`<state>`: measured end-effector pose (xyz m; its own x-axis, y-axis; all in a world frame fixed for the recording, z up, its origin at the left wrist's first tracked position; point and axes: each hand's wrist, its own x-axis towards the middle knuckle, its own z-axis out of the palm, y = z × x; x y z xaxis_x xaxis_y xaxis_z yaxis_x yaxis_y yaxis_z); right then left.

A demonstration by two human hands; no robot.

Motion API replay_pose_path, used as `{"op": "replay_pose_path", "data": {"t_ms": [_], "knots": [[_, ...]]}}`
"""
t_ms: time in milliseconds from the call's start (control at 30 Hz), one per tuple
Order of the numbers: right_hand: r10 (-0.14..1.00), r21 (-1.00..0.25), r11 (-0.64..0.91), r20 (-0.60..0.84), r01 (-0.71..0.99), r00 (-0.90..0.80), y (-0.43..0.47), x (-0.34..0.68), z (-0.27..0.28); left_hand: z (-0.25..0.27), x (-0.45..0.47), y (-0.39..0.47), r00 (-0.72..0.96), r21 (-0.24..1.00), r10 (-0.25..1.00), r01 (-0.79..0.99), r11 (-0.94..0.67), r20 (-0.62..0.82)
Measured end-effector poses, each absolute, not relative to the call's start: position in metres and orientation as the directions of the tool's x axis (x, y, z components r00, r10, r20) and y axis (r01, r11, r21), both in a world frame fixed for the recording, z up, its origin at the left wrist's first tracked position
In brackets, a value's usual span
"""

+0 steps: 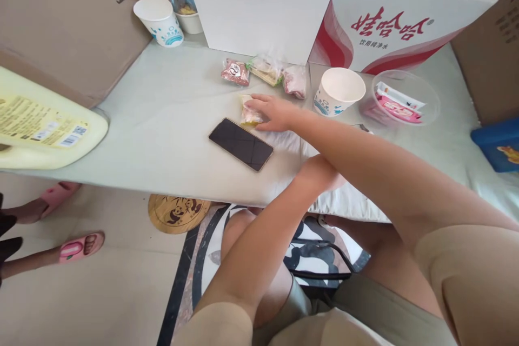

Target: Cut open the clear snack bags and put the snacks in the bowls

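Note:
My right hand (276,113) reaches across the table, its fingers on a small yellow-and-pink wrapped snack packet (248,112). The thumb and fingers lie around the packet's right side. A dark-screened phone (241,144) lies flat just below it. Behind are a brown-red snack packet (235,72), a clear and green snack packet (266,70) and a pink-and-white snack packet (294,81). My left hand (324,173) rests near the table's front edge beneath my right forearm, which hides part of it; its fingers do not show clearly.
Right of the packets stand a paper cup (334,106) and a clear round tub (432,102) holding pink packets. Another paper cup (164,27) is at back left. Boxes (263,5) line the back. A yellow bottle (60,130) lies left. Someone's pink slippers (83,247) show below.

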<state>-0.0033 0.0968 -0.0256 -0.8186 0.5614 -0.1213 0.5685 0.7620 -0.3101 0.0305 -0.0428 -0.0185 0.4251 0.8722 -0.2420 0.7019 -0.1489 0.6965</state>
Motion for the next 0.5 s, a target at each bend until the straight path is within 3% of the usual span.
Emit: {"op": "replay_pose_path", "data": {"t_ms": [100, 233, 300, 400, 500], "knots": [[0.556, -0.347, 0.773, -0.033, 0.531, -0.831, 0.096, 0.023, -0.025, -0.018, 0.027, -0.045, 0.499, 0.663, 0.832, 0.711, -0.232, -0.243], [0.638, -0.495, 0.724, 0.213, 0.481, -0.740, 0.076, 0.082, -0.005, -0.016, 0.023, -0.046, 0.528, 0.667, 0.826, 0.690, -0.281, -0.198], [0.697, -0.535, 0.696, 0.346, 0.478, -0.628, 0.054, 0.119, 0.008, -0.017, 0.022, -0.045, 0.512, 0.704, 0.839, 0.665, -0.251, -0.185], [0.741, -0.457, 0.648, 0.566, 0.610, -0.363, 0.015, 0.173, 0.012, -0.021, 0.023, -0.039, 0.430, 0.801, 0.894, 0.576, -0.163, -0.127], [0.750, -0.459, 0.529, 0.646, 0.714, -0.140, -0.019, 0.209, -0.011, -0.028, 0.027, -0.030, 0.247, 0.929, 0.965, 0.369, -0.009, -0.089]]}}
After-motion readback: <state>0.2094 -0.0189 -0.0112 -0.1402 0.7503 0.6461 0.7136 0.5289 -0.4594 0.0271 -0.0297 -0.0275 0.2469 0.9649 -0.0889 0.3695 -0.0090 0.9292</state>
